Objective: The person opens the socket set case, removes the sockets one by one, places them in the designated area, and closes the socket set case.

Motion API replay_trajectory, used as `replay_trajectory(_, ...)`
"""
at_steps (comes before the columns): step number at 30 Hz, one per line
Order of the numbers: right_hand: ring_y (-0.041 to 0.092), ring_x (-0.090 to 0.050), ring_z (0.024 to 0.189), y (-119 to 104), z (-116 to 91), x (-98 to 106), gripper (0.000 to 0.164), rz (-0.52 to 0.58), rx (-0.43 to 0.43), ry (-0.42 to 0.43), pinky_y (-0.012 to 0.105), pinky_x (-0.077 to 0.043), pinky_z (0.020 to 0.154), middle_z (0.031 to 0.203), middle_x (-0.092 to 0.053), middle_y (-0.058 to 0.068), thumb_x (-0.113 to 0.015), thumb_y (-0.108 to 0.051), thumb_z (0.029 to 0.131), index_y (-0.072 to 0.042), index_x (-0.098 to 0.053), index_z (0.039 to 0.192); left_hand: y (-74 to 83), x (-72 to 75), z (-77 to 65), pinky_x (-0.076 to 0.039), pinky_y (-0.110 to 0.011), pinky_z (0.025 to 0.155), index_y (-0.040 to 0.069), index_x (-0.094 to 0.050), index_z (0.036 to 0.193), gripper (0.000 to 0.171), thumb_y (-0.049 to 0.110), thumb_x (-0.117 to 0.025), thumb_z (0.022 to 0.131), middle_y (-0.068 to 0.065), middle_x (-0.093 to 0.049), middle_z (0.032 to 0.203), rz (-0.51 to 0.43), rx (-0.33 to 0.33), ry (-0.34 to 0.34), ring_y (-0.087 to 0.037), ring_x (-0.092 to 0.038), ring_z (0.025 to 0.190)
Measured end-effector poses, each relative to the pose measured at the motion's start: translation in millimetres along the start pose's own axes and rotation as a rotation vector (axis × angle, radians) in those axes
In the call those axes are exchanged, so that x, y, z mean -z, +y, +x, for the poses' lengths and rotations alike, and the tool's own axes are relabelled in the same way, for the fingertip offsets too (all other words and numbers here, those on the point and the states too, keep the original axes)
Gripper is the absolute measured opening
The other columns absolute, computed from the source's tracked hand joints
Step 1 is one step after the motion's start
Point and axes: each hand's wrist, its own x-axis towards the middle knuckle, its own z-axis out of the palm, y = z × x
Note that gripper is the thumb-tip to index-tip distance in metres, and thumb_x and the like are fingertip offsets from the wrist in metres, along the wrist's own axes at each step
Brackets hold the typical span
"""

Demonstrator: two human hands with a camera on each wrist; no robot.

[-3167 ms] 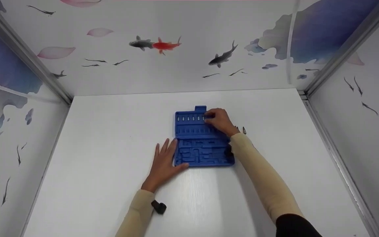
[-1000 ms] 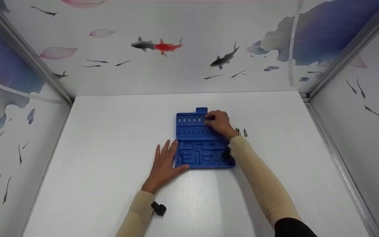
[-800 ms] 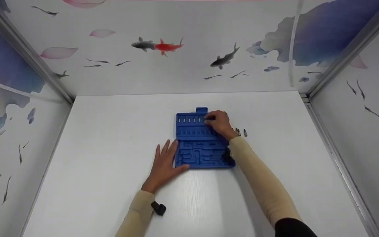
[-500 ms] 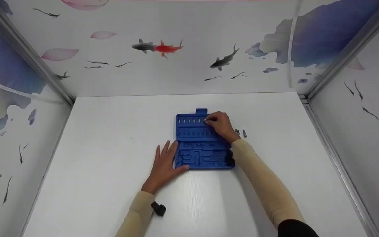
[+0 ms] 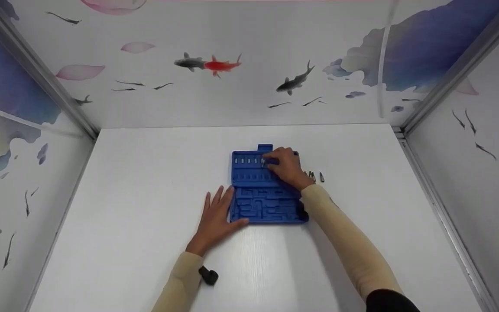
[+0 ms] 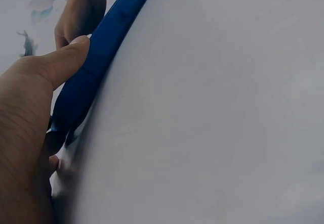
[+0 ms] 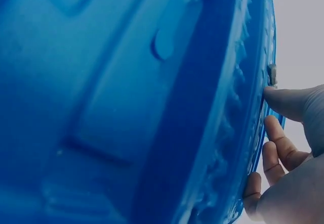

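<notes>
A blue tool case (image 5: 258, 184) lies open on the white table. Several small silver bits (image 5: 242, 160) stand in a row in its far half, while the near half shows moulded recesses. My left hand (image 5: 215, 221) rests at the case's left side with fingers spread and straight, its thumb over the front edge; in the left wrist view the thumb (image 6: 71, 59) lies along the blue rim. My right hand (image 5: 285, 167) is over the far half, thumb and forefinger pinching a small bit at the right end of the row. In the right wrist view, a silver bit (image 7: 272, 75) shows by the thumb tip.
Several loose dark-tipped bits (image 5: 322, 177) lie on the table just right of the case, close to my right wrist. The case's latch tab (image 5: 265, 147) sticks out at the back. Printed panels enclose the table (image 5: 124, 195) at the back and sides.
My right fingertips have shifted slightly left along the top row, from the sixth spot to the fifth. The left hand and the case have stayed in place; the head view has tilted a little.
</notes>
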Motion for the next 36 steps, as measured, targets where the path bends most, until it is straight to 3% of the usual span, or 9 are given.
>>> replay_trajectory(8, 0.041, -0.057, 0.121, -3, 0, 0, 0.016, -0.037, 0.017, 0.023, 0.059, -0.045, 0.108, 0.122, -0.073, 0.020, -0.078, -0.004, 0.102, -0.004, -0.085, 0.116, 0.8, -0.9, 1.5, 0.008, -0.055, 0.136, 0.011, -0.021, 0.177, 0.114, 0.069, -0.072, 0.095, -0.010, -0.025, 0.182, 0.007, 0.001, -0.011, -0.031, -0.010, 0.171)
replay_trajectory(15, 0.037, -0.062, 0.106, 0, -10, 10, 0.015, 0.085, 0.042, 0.137, 0.054, -0.045, 0.102, 0.109, -0.076, 0.018, -0.079, -0.001, 0.100, 0.000, -0.084, 0.114, 3.5, -0.2, 1.3, 0.008, -0.055, 0.136, 0.010, -0.022, 0.177, 0.114, 0.071, -0.072, 0.094, -0.009, -0.026, 0.182, -0.006, 0.006, -0.016, -0.032, -0.011, 0.171)
replay_trajectory(23, 0.032, -0.064, 0.102, 7, -33, 35, 0.014, 0.257, -0.066, 0.262, 0.046, -0.049, 0.094, 0.106, -0.077, 0.015, -0.079, -0.005, 0.101, 0.000, -0.081, 0.114, 2.1, 2.3, 0.7, 0.009, -0.054, 0.136, 0.011, -0.021, 0.177, 0.115, 0.072, -0.072, 0.094, -0.008, -0.025, 0.182, -0.005, 0.023, -0.018, -0.030, -0.010, 0.171)
replay_trajectory(36, 0.022, -0.067, 0.092, 38, -80, 58, 0.015, 0.317, -0.261, 0.336, 0.026, -0.051, 0.072, 0.099, -0.077, 0.012, -0.080, -0.015, 0.100, -0.002, -0.080, 0.109, 0.7, 1.2, -0.8, 0.009, -0.055, 0.136, 0.011, -0.021, 0.177, 0.114, 0.069, -0.074, 0.095, -0.010, -0.025, 0.182, -0.005, 0.017, -0.018, -0.031, -0.010, 0.171)
